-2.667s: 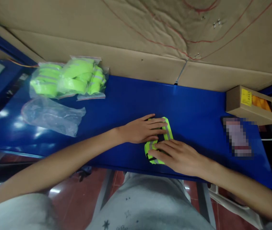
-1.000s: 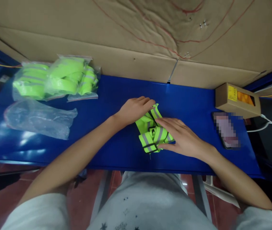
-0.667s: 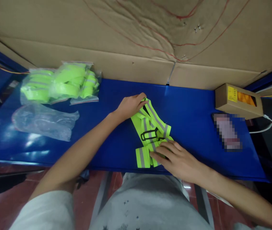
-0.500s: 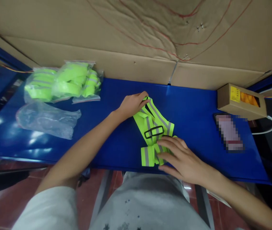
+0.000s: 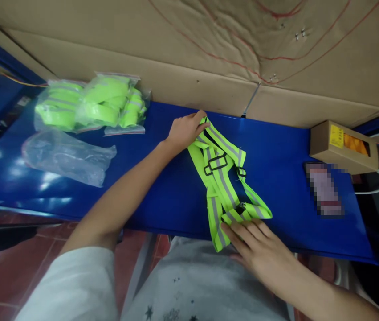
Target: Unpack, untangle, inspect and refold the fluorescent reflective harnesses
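Note:
A neon yellow-green reflective harness vest (image 5: 226,180) with grey stripes and black buckles lies loosely stretched over the blue table (image 5: 162,196). My left hand (image 5: 186,129) pinches its far end between thumb and fingers. At the near end, my right hand (image 5: 258,245) rests on the straps with its fingers stretched out and a little apart, palm down. A black slider buckle (image 5: 216,164) sits on the straps between the two hands. One strap end hangs past the table's front edge, close to my right fingertips.
Clear plastic bags of neon straps (image 5: 104,100) lie at the back left, before an empty-looking clear bag (image 5: 71,156). On the right are a cardboard box (image 5: 346,145) with orange contents and a blurred-out phone (image 5: 324,189). A cardboard wall (image 5: 162,53) stands behind.
My right hand has moved toward me and slightly right, and the bunched lower straps have spread out. My left hand still pinches the far end. The view has shifted a little.

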`<state>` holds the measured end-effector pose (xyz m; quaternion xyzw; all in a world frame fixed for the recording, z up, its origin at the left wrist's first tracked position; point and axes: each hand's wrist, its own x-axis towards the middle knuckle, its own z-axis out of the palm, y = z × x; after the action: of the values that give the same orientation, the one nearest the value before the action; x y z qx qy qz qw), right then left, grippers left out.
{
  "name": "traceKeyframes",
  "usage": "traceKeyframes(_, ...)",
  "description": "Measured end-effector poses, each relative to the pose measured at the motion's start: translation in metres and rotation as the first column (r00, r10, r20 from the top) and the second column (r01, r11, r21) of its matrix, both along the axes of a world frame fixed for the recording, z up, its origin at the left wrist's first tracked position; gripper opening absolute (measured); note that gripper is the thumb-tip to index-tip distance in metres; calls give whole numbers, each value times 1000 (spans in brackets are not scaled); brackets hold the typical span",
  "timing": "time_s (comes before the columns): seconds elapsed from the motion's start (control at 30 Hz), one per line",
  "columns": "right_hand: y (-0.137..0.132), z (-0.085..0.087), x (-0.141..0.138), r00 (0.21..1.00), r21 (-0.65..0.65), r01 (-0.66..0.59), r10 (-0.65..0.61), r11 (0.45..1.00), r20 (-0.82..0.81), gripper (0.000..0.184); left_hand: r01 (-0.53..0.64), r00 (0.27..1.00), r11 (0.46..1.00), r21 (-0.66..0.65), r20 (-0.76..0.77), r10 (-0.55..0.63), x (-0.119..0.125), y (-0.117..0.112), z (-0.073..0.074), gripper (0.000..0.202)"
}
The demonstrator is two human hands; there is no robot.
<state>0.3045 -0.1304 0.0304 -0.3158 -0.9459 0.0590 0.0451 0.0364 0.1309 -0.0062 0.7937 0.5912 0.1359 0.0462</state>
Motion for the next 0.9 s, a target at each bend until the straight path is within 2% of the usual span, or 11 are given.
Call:
traceKeyframes(0.1,15,3,8,995,-57,16,-21,998,-95,32,3,1000,1000,-1,20,-3,0,-1,-1,44)
traceKeyframes(0.17,34,6,10,997,-99,9,-17,995,-80,28,4,1000,1000,1,22,-4,2,-1,-1,43)
traceKeyframes(0.3,65,14,9,996,-142,61,-51,988,76,65,8,1000,1000,-18,-10,-8,6,2,1,43)
traceKeyframes(0.33,66,16,8,993,-119,66,-52,991,110,67,4,1000,1000,-31,-20,-5,6,4,2,43)
traceKeyframes(0.47,42,20,14,990,-4,-23,23,1000,136,45,-67,996,995,-77,-55,63,-4,12,4,44)
traceKeyframes(0.53,21,20,24,994,-21,-31,33,999,103,47,-116,992,990,-81,-63,111,-14,18,3,46)
traceKeyframes(0.6,7,21,32,999,-61,-17,19,998,40,40,-148,988,986,-76,-57,143,-23,23,2,48)
traceKeyframes(0.67,6,24,34,996,-44,-3,-2,999,-95,27,-152,988,986,-68,-43,150,-27,27,0,50)
traceKeyframes(0.77,30,23,26,963,62,29,-11,998,-270,16,-130,991,989,-70,-42,127,-26,31,-1,50)
traceKeyframes(0.8,42,22,22,969,76,35,-15,997,-247,17,-124,991,990,-71,-48,121,-25,32,-1,50)
traceKeyframes(0.9,66,16,16,997,65,-14,19,998,-74,50,-117,991,991,-58,-66,113,-25,35,1,48)
